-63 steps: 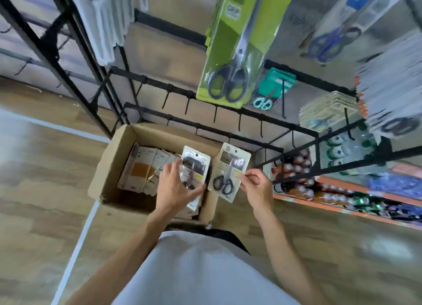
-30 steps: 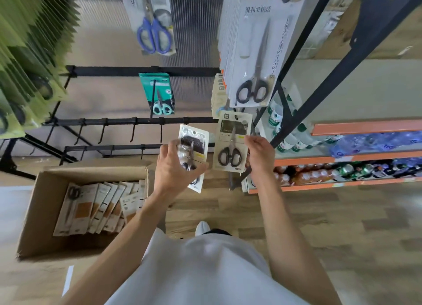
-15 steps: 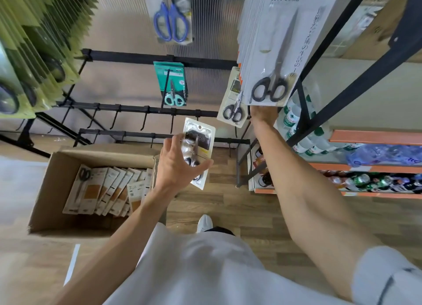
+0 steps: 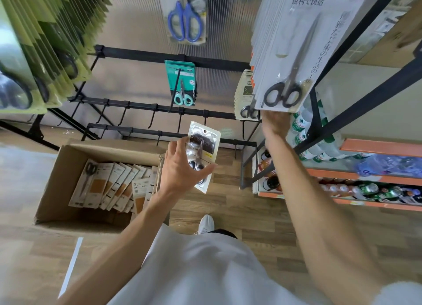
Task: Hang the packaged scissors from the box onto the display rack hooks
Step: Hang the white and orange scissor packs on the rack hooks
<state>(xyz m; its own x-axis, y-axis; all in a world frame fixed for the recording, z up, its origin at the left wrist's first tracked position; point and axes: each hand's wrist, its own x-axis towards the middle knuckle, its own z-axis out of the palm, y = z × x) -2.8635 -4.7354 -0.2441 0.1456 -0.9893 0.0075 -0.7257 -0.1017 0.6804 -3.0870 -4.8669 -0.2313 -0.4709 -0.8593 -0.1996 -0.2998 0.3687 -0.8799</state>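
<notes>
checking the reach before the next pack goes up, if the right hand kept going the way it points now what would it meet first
Probably the cream packs of black-handled scissors on the far-right hook: the right hand reaches up under the big white scissor cards, its fingers hidden behind them, right beside that stack. Depth is unclear; it may already touch them.

1. The display rack [image 4: 159,108] is black, bars and hooks alike.
2. The cardboard box [image 4: 57,181] is plain brown; the packs inside it [image 4: 109,186] are pale cards with tan-orange panels.
3. The scissors pack held up [image 4: 204,145] is clear and white, with a dark label and a yellow patch.
4. Hanging scissors: blue handles [image 4: 185,21], teal handles on a green card [image 4: 182,98], black handles on white cards [image 4: 283,95].
5. The left-edge packs [image 4: 34,53] are lime green.
6. The floor [image 4: 239,213] is brown wood-grain plank.
7. The shelf edges [image 4: 376,145] are orange.
</notes>
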